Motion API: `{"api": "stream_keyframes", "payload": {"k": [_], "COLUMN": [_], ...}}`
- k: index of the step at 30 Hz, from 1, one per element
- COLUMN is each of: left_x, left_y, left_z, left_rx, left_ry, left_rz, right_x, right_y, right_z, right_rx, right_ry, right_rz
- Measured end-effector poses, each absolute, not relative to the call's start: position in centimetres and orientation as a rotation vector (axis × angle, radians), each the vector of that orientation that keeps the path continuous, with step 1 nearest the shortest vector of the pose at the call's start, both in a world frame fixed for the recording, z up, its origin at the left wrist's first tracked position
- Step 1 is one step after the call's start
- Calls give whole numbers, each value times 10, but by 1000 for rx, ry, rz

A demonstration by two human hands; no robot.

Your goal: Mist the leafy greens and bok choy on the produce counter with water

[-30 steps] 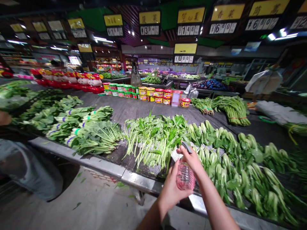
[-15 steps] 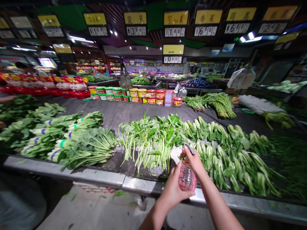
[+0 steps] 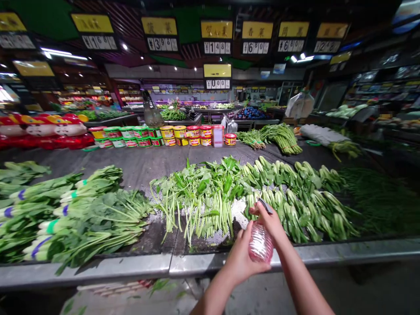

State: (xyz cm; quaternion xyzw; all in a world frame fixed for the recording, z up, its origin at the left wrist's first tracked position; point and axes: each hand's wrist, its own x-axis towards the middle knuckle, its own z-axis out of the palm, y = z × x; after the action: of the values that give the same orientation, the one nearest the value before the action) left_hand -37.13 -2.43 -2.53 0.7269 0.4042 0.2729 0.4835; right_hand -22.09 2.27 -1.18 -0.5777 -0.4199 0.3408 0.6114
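I hold a small clear pink spray bottle (image 3: 260, 244) over the front edge of a vegetable display table (image 3: 131, 264). My left hand (image 3: 241, 258) is wrapped round the bottle's body from below. My right hand (image 3: 271, 221) is closed over the top, on the dark spray head (image 3: 265, 205). Just beyond the bottle lie loose leafy stems (image 3: 203, 197) and rows of bok choy (image 3: 295, 197).
Bundled greens with coloured bands (image 3: 65, 210) lie at the left. Coloured tubs (image 3: 164, 134) and red packages (image 3: 42, 131) line the far side, with more bunched greens (image 3: 282, 138) at the back right. Price signs (image 3: 216, 35) hang overhead. The floor (image 3: 131, 297) lies below the metal rim.
The view has swung to the right along the table, and the person at the left has dropped out of sight. Both hands keep the same grip on the bottle.
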Motion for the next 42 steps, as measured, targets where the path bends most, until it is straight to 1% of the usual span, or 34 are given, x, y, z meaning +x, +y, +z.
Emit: {"api": "stream_keyframes", "payload": {"k": [8, 12, 17, 25, 31, 35, 42], "left_x": [-370, -368, -365, -361, -357, -354, -349], "left_y": [-34, -36, -41, -57, -64, -71, -89], "left_z": [-37, -40, -39, -34, -29, -31, -41], "left_rx": [1739, 1731, 1718, 1632, 1638, 1625, 1595], "left_ry": [941, 947, 977, 1050, 1097, 1122, 1201], "left_rz": [632, 636, 675, 804, 823, 833, 825], "right_x": [-214, -213, -214, -214, -207, -206, -215], "right_y": [10, 9, 7, -6, -10, -11, -20], "right_z": [-24, -26, -20, -8, 1, -6, -24], "right_rx": [-1439, -1422, -1306, -1274, -1242, -1241, -1212], "right_ry": [-930, -923, -895, -977, -1071, -1127, -1012], "right_rz": [827, 865, 972, 1085, 1084, 1086, 1199]}}
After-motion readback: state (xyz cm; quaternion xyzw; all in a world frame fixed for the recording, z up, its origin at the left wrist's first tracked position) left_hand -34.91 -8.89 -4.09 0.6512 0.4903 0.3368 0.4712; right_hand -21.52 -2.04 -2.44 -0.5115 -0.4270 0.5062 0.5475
